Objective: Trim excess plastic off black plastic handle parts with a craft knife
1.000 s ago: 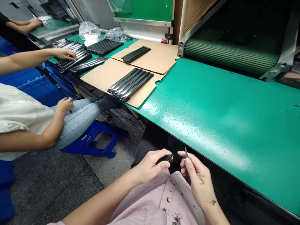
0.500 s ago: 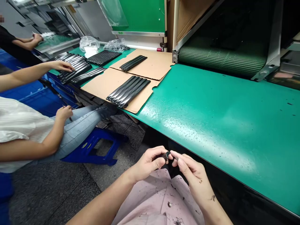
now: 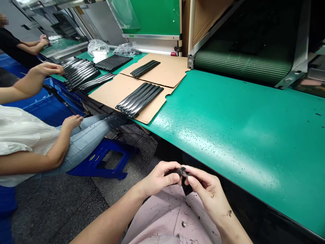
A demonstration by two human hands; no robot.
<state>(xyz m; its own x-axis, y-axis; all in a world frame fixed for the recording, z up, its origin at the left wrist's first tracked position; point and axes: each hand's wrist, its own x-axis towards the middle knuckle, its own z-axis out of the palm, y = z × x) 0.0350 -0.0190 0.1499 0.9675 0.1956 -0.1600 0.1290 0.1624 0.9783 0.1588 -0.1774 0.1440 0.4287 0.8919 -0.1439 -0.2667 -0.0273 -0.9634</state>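
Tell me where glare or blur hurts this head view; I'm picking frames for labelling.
Head view: overhead light leaves a bright sheen on the green table; wide-angle distortion bends its edge. The left hand and right hand are sharp, but the small black part between them stays dark, its details unreadable. Area under the table is in shadow.

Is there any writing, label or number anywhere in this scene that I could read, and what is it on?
No text can be read anywhere.
Yellow oval marks on the blue stool: too small and blurred to read.
Small green mark on the white ledge under the green panel: blurred.
The black part held by the left hand and right hand: no lettering visible.
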